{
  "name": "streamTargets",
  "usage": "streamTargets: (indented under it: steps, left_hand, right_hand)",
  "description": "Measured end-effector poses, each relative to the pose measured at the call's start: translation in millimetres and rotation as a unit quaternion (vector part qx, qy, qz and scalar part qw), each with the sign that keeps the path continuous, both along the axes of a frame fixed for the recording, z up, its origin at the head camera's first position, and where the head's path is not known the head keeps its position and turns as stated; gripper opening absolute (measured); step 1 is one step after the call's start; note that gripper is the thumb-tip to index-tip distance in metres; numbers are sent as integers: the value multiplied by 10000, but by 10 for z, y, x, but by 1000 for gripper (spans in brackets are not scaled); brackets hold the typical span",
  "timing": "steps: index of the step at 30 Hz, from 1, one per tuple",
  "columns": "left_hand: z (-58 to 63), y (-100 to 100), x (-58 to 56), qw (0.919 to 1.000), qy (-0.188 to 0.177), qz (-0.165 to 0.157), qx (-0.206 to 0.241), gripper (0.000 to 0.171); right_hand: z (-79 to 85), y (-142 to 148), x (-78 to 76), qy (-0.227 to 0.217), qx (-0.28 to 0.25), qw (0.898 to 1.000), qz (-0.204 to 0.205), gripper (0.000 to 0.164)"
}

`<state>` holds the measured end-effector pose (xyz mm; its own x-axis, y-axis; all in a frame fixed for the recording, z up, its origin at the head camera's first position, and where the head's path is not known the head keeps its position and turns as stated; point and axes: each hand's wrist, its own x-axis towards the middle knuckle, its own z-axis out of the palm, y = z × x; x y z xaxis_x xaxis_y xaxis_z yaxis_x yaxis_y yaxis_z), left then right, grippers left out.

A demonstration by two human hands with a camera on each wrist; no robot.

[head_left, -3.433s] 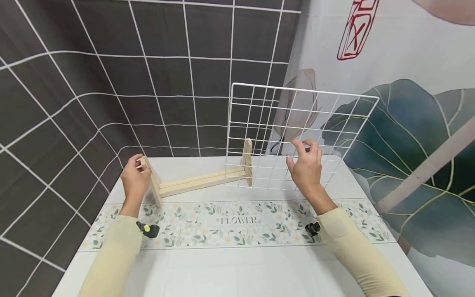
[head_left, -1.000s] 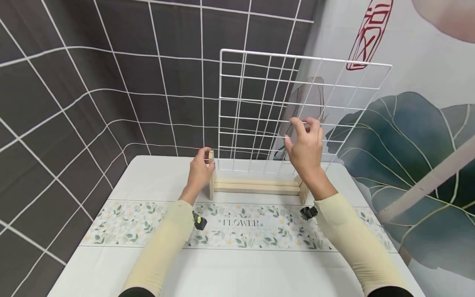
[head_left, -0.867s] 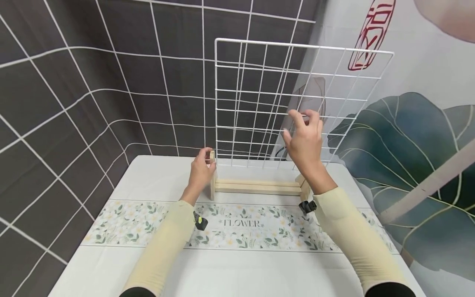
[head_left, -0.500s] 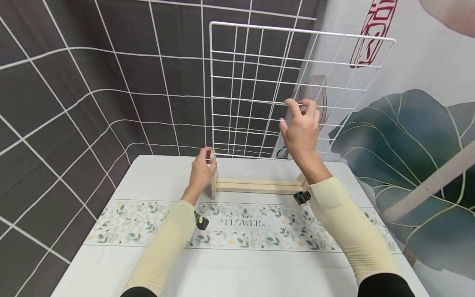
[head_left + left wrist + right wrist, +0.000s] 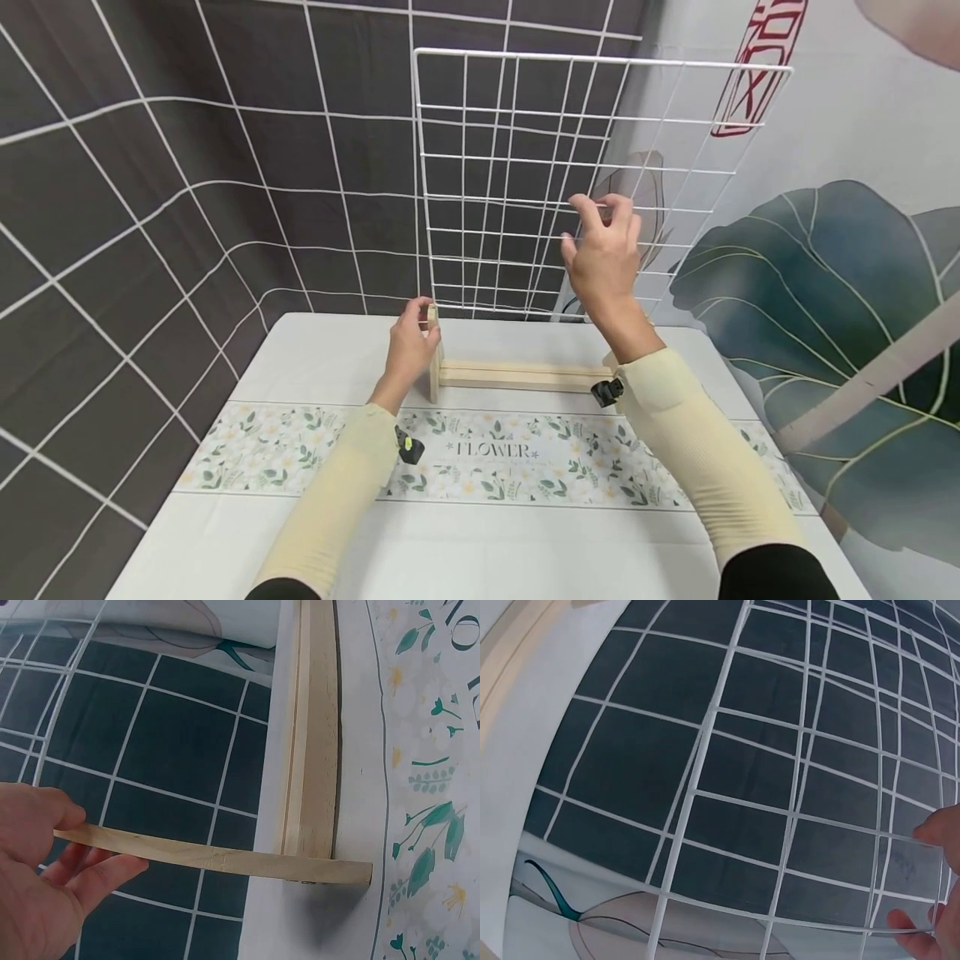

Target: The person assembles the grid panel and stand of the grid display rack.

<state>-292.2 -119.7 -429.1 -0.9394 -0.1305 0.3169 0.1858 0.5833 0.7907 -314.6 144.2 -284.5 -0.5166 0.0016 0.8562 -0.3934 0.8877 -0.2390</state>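
A pale wooden stand, made of a long crossbar between two upright end pieces, sits near the back of the table. My left hand pinches the top of its left end piece between thumb and fingers. A white wire grid panel is held up above and behind the stand. With curled fingers, my right hand grips its wires near the middle. The grid's thick edge wire is apart from the stand in the right wrist view. My right forearm hides most of the stand's right end piece.
A patterned runner marked FLOWER crosses the white table in front of the stand. A dark gridded curtain hangs behind and to the left. A white cloth with painted leaves hangs on the right.
Since the oldest frame, my left hand has shifted the stand rightward and squared it to the table. My right hand has raised the grid panel and, lately, moved it slightly left.
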Motion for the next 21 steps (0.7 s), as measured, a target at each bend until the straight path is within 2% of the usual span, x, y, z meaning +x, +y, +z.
streamTargets:
  steps: [7, 21]
  left_hand:
    - [-15, 9, 5, 10000, 7, 12, -10, 52]
    - [-8, 3, -11, 10000, 28, 31, -49, 53]
  right_hand:
    - [-55, -26, -2, -86, 65, 9999, -28, 39]
    - [-100, -49, -11, 29, 87, 9999, -59, 37]
